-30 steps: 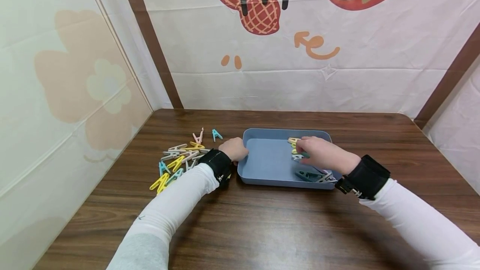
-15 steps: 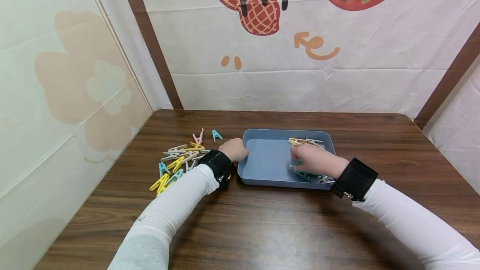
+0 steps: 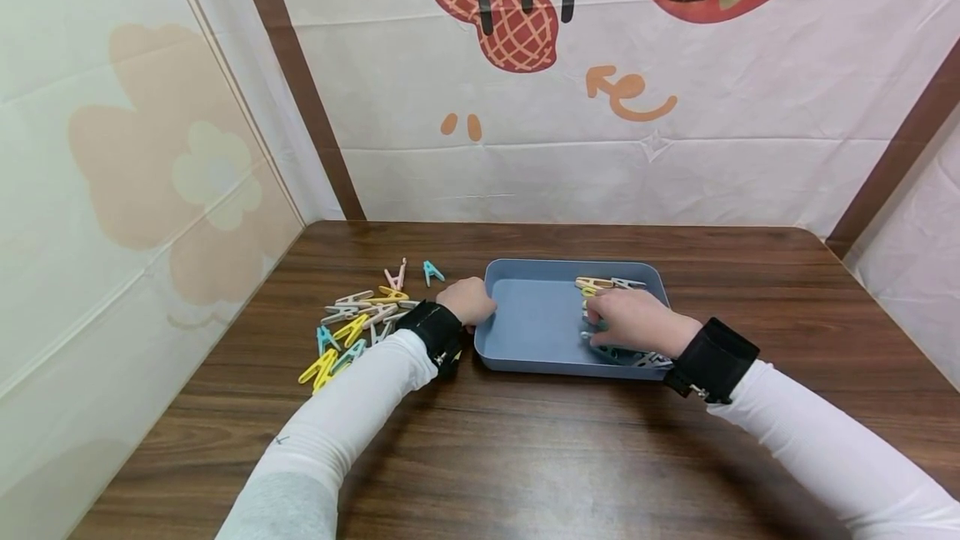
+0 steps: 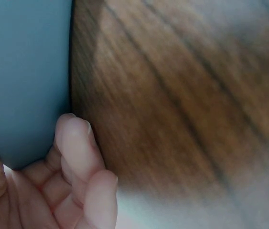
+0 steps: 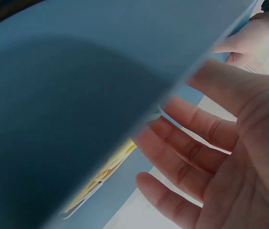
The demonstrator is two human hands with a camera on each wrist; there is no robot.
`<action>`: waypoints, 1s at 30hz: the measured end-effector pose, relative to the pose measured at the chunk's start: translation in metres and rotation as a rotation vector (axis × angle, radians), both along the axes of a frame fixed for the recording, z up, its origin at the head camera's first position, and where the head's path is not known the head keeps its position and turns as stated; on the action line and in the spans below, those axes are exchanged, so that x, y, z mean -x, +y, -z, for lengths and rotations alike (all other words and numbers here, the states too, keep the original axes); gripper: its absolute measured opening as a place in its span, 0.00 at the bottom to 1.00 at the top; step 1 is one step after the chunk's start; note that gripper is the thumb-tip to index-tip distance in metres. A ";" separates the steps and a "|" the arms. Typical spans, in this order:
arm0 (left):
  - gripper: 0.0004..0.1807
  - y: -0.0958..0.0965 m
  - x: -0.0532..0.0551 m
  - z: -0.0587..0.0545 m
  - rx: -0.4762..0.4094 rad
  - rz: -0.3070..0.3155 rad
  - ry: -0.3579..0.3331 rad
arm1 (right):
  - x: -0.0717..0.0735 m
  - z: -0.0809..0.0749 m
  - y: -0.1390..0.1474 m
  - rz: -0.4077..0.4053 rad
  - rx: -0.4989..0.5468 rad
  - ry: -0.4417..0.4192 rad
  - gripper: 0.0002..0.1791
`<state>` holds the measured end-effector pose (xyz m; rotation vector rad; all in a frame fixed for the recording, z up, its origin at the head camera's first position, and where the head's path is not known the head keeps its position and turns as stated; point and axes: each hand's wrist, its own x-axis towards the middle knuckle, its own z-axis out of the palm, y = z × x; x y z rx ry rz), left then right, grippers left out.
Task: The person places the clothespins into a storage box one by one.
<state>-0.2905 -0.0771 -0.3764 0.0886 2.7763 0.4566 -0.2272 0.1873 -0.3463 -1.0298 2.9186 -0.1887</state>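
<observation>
My left hand (image 3: 467, 301) grips the left wall of a blue-grey tray (image 3: 536, 367); in the left wrist view, its fingers (image 4: 79, 148) lie against the outside of the wall. Over the right part of the tray is my right hand (image 3: 633, 323), palm down and fingers reaching among clothespins. The right wrist view shows these fingers (image 5: 172, 148) loosely bent and spread, the thumb apart from them, partly hidden by the tray wall. Yellow clothespins (image 3: 592, 282) and a pale one (image 3: 628, 282) lie at the tray's back right, with dark green and grey clothespins (image 3: 651, 360) at the front right.
Left of the tray, a loose heap of yellow, white, pink and blue clothespins (image 3: 351, 327) lies on the brown wooden table (image 3: 510, 457). A single blue clothespin (image 3: 432, 272) lies behind it. Printed white cloth (image 3: 420, 182) hangs behind the table.
My right hand has moved a little left and toward me inside the tray, uncovering the pale clothespin at the back. My left hand has stayed on the tray wall.
</observation>
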 end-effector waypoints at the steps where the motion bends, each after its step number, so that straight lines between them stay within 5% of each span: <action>1: 0.15 0.000 0.000 -0.001 0.000 -0.001 -0.003 | -0.001 0.000 0.001 0.002 0.005 0.002 0.13; 8: 0.15 0.000 -0.001 -0.003 0.003 0.001 -0.017 | -0.002 -0.009 0.012 0.045 0.071 0.023 0.12; 19: 0.14 -0.001 0.000 0.000 -0.004 0.012 -0.009 | 0.003 -0.030 0.049 0.266 0.203 0.005 0.12; 30: 0.14 -0.002 0.000 0.000 -0.011 0.014 -0.003 | 0.008 -0.006 0.074 0.547 0.117 -0.129 0.27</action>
